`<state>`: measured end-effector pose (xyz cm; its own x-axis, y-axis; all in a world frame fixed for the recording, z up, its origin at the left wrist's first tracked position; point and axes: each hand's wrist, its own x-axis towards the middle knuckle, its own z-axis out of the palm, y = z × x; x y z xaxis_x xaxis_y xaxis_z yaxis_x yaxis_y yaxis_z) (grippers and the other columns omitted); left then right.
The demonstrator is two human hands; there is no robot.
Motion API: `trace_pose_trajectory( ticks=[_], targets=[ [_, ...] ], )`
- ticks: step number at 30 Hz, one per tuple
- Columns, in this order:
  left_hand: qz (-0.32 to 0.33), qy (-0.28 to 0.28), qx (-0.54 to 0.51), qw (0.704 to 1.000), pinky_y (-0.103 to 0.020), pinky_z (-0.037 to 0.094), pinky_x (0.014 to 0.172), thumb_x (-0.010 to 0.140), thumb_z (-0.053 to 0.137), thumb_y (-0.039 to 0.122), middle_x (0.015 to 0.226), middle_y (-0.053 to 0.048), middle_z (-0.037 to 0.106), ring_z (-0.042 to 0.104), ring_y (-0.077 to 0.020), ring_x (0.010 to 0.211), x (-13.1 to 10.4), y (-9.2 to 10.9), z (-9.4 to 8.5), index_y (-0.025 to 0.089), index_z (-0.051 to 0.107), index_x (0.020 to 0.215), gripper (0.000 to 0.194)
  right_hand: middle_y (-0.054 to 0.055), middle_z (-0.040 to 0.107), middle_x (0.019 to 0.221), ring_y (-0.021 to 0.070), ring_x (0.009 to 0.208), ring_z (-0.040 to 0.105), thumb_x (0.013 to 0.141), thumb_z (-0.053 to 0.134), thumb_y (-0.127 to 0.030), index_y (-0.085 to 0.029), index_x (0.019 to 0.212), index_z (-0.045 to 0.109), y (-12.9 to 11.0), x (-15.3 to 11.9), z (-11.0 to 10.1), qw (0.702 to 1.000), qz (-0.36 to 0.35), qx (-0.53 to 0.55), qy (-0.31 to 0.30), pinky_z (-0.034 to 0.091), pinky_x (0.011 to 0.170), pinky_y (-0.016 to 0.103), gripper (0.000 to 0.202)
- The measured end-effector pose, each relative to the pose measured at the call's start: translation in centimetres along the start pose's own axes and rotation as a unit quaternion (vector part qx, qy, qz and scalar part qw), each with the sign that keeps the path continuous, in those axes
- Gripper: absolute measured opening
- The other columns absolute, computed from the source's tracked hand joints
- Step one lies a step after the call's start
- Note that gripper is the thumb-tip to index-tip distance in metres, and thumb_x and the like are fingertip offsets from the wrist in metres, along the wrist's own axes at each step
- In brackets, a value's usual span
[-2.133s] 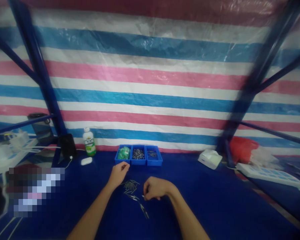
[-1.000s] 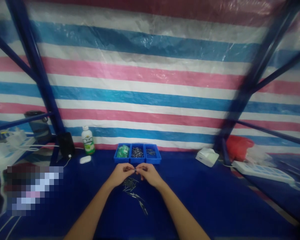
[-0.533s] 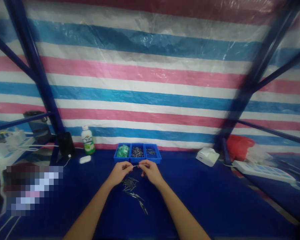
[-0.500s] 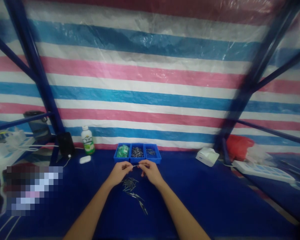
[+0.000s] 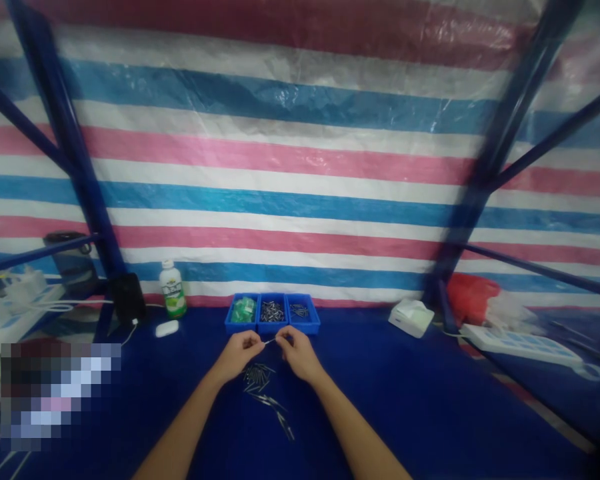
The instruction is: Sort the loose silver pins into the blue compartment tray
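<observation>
Between my two hands a thin metal pin-like piece (image 5: 270, 342) spans the gap, too small to identify exactly. My left hand (image 5: 241, 351) pinches its left end, and my right hand (image 5: 295, 350) pinches the right end. Just beyond the hands stand three joined blue bins: the left bin (image 5: 234, 328) contains a green plastic bag (image 5: 243, 309), the middle bin (image 5: 272, 327) small metal parts (image 5: 272, 311), the right bin (image 5: 305, 327) thin metal pieces (image 5: 299, 311). Nearer me, a pile of slim metal pieces (image 5: 257, 377) lies on the blue table (image 5: 400, 400), with several longer ones (image 5: 284, 424) trailing off.
A white-and-green bottle (image 5: 173, 290), a white case (image 5: 167, 329) and a black device (image 5: 127, 298) stand at the back left. Toward the right are a tissue pack (image 5: 411, 317), a power strip (image 5: 525, 348) and a red bag (image 5: 473, 298). Blue frame posts flank the table.
The whole view has shifted slightly, with the scene sitting lower in the picture. Both hands still hold the thin piece, which now slants a little more.
</observation>
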<state>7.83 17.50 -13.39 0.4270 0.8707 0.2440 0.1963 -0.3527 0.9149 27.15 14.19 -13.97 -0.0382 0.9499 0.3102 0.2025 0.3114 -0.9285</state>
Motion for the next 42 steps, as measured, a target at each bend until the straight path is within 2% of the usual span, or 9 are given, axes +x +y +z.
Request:
trace_pose_trajectory(
  ticks=[9, 16, 19, 22, 26, 29, 32, 38, 42],
  targets=[
    [-0.023, -0.029, -0.015, 0.999, -0.023, 0.037, 0.06, 0.079, 0.061, 0.044, 0.062, 0.003, 0.051, 0.047, -0.0115, 0.059, 0.3, -0.4, -0.2, 0.017, 0.054, 0.069, 0.03, -0.003, 0.053, 0.063, 0.0129, 0.051, 0.051, 0.084, 0.056, -0.032, -0.02, 0.084, 0.057, 0.9, 0.5, 0.5, 1.0, 0.009, 0.025, -0.009, 0.04, 0.05, 0.024, 0.012],
    [-0.04, -0.033, -0.046, 0.998, -0.023, 0.035, 0.058, 0.077, 0.062, 0.042, 0.059, 0.004, 0.051, 0.047, -0.0109, 0.056, 0.1, 0.0, -0.1, 0.017, 0.054, 0.067, 0.028, -0.004, 0.051, 0.062, 0.0106, 0.05, 0.05, 0.083, 0.057, -0.032, -0.018, 0.081, 0.057, 0.1, 0.2, 0.5, 0.998, 0.01, 0.042, -0.036, 0.038, 0.05, 0.023, 0.014],
    [-0.024, 0.004, -0.066, 0.998, -0.023, 0.034, 0.056, 0.083, 0.054, 0.049, 0.057, 0.003, 0.05, 0.046, -0.0109, 0.054, 0.4, -0.6, -0.4, 0.017, 0.051, 0.061, 0.039, -0.004, 0.052, 0.062, 0.0106, 0.05, 0.05, 0.081, 0.06, -0.036, -0.018, 0.08, 0.057, -0.1, 0.2, 0.4, 0.998, 0.012, 0.058, -0.036, 0.037, 0.05, 0.022, 0.018],
    [-0.02, 0.075, -0.089, 0.993, -0.024, 0.032, 0.053, 0.087, 0.044, 0.058, 0.054, 0.003, 0.046, 0.042, -0.0105, 0.051, 1.1, -1.8, -0.9, 0.018, 0.045, 0.055, 0.051, -0.004, 0.053, 0.061, 0.0104, 0.05, 0.049, 0.078, 0.065, -0.044, -0.018, 0.081, 0.057, -0.5, 0.4, 0.0, 0.989, 0.039, 0.135, -0.044, 0.035, 0.049, 0.022, 0.027],
    [-0.048, 0.137, -0.103, 0.984, -0.024, 0.029, 0.05, 0.084, 0.044, 0.064, 0.052, 0.003, 0.043, 0.039, -0.0102, 0.049, 1.7, -2.6, -1.4, 0.019, 0.035, 0.052, 0.055, -0.001, 0.056, 0.073, 0.0084, 0.051, 0.045, 0.075, 0.069, -0.051, -0.019, 0.081, 0.055, -1.3, 0.3, -0.7, 0.945, 0.08, 0.313, -0.049, 0.035, 0.051, 0.023, 0.035],
    [-0.044, 0.143, -0.081, 0.985, -0.024, 0.029, 0.051, 0.084, 0.045, 0.064, 0.053, 0.003, 0.042, 0.038, -0.0101, 0.05, 1.4, -2.0, -1.2, 0.019, 0.037, 0.052, 0.055, -0.004, 0.046, 0.059, 0.0083, 0.048, 0.041, 0.076, 0.067, -0.05, -0.019, 0.072, 0.051, -1.5, 0.1, -0.9, 0.925, 0.121, 0.356, -0.06, 0.035, 0.051, 0.023, 0.035],
    [-0.028, 0.161, -0.052, 0.985, -0.024, 0.031, 0.052, 0.085, 0.046, 0.063, 0.052, 0.003, 0.041, 0.039, -0.0106, 0.051, 1.0, -1.3, -1.1, 0.019, 0.04, 0.052, 0.055, -0.007, 0.038, 0.051, 0.0076, 0.045, 0.039, 0.078, 0.067, -0.047, -0.018, 0.064, 0.047, -1.0, 0.0, -0.6, 0.926, 0.167, 0.327, -0.089, 0.032, 0.048, 0.022, 0.037],
    [-0.051, 0.185, -0.064, 0.979, -0.024, 0.031, 0.049, 0.082, 0.047, 0.067, 0.051, 0.003, 0.042, 0.039, -0.0107, 0.049, 1.3, -1.1, -1.2, 0.02, 0.036, 0.052, 0.057, -0.002, 0.059, 0.069, 0.0074, 0.044, 0.047, 0.078, 0.061, -0.06, -0.019, 0.095, 0.057, -0.5, 0.4, -0.3, 0.946, 0.214, 0.24, -0.052, 0.029, 0.042, 0.02, 0.044],
    [-0.045, 0.19, -0.05, 0.979, -0.024, 0.032, 0.05, 0.082, 0.047, 0.066, 0.053, 0.003, 0.044, 0.041, -0.0108, 0.05, 1.2, -0.8, -1.1, 0.019, 0.038, 0.052, 0.056, -0.006, 0.047, 0.051, 0.0053, 0.041, 0.037, 0.075, 0.068, -0.054, -0.016, 0.066, 0.057, -1.7, -0.3, -1.9, 0.974, 0.152, 0.079, -0.15, 0.023, 0.04, 0.019, 0.04]
  ],
)
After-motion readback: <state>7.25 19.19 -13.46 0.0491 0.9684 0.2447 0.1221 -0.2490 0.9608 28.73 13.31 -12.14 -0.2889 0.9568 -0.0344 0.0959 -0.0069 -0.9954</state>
